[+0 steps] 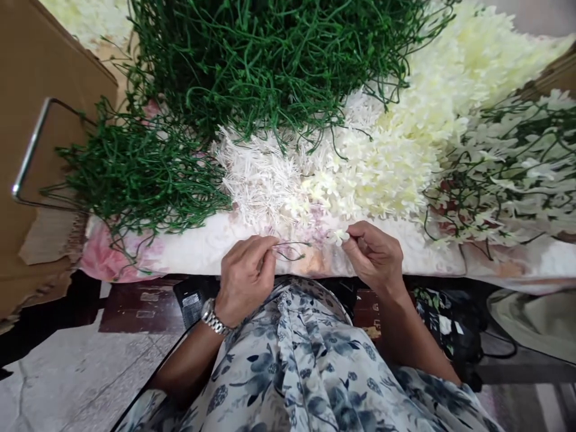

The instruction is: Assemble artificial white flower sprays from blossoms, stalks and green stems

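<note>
My left hand [246, 277], with a metal watch on the wrist, pinches a thin green wire stem [294, 245] at the table's front edge. My right hand [374, 255] pinches a small cream-white artificial flower [337, 236] close to the stem's free end. Both hands rest over the cloth-covered table edge [198, 252], just in front of a heap of white spiky flower parts [261, 177].
A big tangle of green stems [252, 66] fills the back and left. Cream flowers [418, 120] are piled at the right, with finished green-and-white sprigs [508, 162] beyond. A cardboard box [40, 150] with a metal handle stands at the left. My floral-print lap [306, 366] is below.
</note>
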